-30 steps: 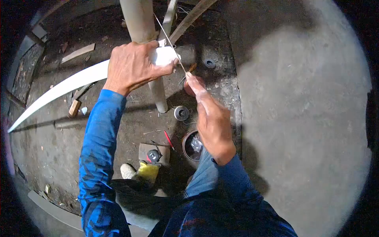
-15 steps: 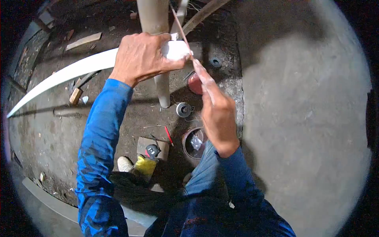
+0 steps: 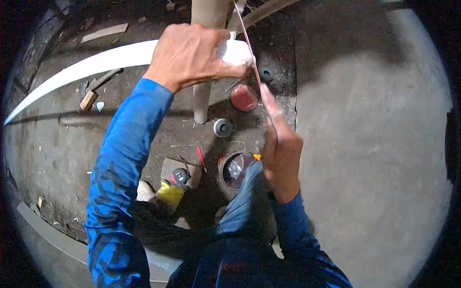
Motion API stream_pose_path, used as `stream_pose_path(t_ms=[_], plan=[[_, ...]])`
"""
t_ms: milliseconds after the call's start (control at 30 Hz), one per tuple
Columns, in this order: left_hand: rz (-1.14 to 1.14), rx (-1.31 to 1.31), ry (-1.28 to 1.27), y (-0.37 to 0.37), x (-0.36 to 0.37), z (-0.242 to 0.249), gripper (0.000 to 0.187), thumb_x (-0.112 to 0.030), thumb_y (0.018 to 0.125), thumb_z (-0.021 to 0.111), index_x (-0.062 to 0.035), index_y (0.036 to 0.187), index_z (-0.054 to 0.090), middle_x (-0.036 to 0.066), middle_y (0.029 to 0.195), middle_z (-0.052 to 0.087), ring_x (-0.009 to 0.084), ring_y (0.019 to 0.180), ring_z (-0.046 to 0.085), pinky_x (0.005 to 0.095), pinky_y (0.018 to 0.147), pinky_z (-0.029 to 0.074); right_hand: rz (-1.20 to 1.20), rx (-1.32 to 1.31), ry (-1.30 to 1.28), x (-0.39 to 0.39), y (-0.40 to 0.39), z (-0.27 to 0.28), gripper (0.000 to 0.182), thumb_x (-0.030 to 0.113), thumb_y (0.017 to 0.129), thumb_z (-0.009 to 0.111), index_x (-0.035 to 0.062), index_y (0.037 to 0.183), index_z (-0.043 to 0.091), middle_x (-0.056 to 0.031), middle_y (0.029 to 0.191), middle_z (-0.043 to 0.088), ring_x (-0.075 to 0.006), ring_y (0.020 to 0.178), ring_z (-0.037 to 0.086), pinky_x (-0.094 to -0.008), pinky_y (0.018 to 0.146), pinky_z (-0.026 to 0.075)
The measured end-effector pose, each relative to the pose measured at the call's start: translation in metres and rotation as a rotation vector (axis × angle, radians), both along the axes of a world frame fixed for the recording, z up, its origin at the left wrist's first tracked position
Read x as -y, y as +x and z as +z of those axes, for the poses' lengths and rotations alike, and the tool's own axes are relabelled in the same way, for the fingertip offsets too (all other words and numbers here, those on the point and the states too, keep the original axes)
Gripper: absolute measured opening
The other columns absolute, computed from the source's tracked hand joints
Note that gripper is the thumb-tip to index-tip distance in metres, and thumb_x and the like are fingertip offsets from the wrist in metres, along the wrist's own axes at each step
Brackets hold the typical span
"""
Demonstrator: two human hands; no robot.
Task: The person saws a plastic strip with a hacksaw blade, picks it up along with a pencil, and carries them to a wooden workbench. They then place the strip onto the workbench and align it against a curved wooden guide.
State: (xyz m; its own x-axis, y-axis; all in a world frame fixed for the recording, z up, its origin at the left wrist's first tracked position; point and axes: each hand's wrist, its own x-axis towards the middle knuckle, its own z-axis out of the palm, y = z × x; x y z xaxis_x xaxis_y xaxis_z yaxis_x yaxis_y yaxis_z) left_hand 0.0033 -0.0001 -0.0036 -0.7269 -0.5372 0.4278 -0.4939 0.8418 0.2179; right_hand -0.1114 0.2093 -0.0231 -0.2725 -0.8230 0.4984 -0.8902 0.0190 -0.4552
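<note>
My left hand (image 3: 187,55) is closed around a long white piece (image 3: 110,57), near its right end. From there the piece runs out to the left and looks narrower towards its far end. My right hand (image 3: 282,153) grips the lower end of a thin reddish blade (image 3: 248,38), index finger stretched along it. Seen edge-on, the blade slants up across the white piece's end face, close beside my left thumb. A pale round post (image 3: 210,12) stands behind my left hand, which covers part of it.
On the dirt floor below are a red round lid-like item (image 3: 244,98), a spool (image 3: 223,127) with thin line and a bucket (image 3: 221,172). A tape measure (image 3: 181,176), red pencil (image 3: 201,158) and yellow item (image 3: 170,194) lie near my feet. Smooth concrete (image 3: 365,168) extends right.
Both hands, with the white piece and the blade, have shifted right and the left hand also slightly up in view. The blade still crosses the piece's end.
</note>
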Motion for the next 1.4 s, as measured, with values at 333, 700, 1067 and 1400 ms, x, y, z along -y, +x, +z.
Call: stream_pose_path(t_ms=[333, 700, 1067, 1400], plan=[[-0.009, -0.011, 0.011, 0.001, 0.001, -0.001, 0.074, -0.072, 0.068, 0.065, -0.0056, 0.099, 0.074, 0.019, 0.072, 0.069, 0.0356, 0.069, 0.069, 0.0443, 0.066, 0.056, -0.034, -0.033, 0.048, 0.002, 0.005, 0.008, 0.038, 0.002, 0.097, 0.043, 0.0027, 0.134, 0.055, -0.0183, 0.128, 0.060, -0.0367, 0.106, 0.064, -0.0347, 0.086, 0.052], [-0.032, -0.008, 0.001, -0.002, 0.006, -0.009, 0.070, -0.071, 0.069, 0.065, -0.0075, 0.098, 0.074, 0.018, 0.073, 0.069, 0.0361, 0.069, 0.069, 0.0449, 0.064, 0.055, -0.047, 0.104, 0.064, 0.008, 0.007, 0.008, 0.038, 0.002, 0.097, 0.043, 0.0026, 0.134, 0.055, -0.0177, 0.132, 0.060, -0.0296, 0.121, 0.059, -0.0348, 0.100, 0.046], [-0.026, -0.094, -0.040, -0.001, 0.005, -0.007, 0.059, -0.060, 0.071, 0.069, -0.0079, 0.098, 0.074, 0.018, 0.071, 0.068, 0.0360, 0.068, 0.068, 0.0442, 0.063, 0.055, -0.045, 0.157, 0.080, 0.011, 0.004, 0.006, 0.039, 0.006, 0.099, 0.045, 0.0106, 0.136, 0.056, -0.0179, 0.114, 0.068, -0.0256, 0.097, 0.070, -0.0335, 0.083, 0.055], [-0.026, -0.035, -0.014, -0.003, 0.002, -0.004, 0.056, -0.059, 0.072, 0.069, -0.0100, 0.099, 0.073, 0.015, 0.067, 0.067, 0.0329, 0.062, 0.067, 0.0417, 0.059, 0.053, -0.009, 0.337, 0.033, 0.014, -0.002, 0.001, 0.053, -0.004, 0.091, 0.046, 0.0179, 0.138, 0.053, -0.0236, 0.114, 0.063, -0.0422, 0.098, 0.061, -0.0437, 0.080, 0.049]])
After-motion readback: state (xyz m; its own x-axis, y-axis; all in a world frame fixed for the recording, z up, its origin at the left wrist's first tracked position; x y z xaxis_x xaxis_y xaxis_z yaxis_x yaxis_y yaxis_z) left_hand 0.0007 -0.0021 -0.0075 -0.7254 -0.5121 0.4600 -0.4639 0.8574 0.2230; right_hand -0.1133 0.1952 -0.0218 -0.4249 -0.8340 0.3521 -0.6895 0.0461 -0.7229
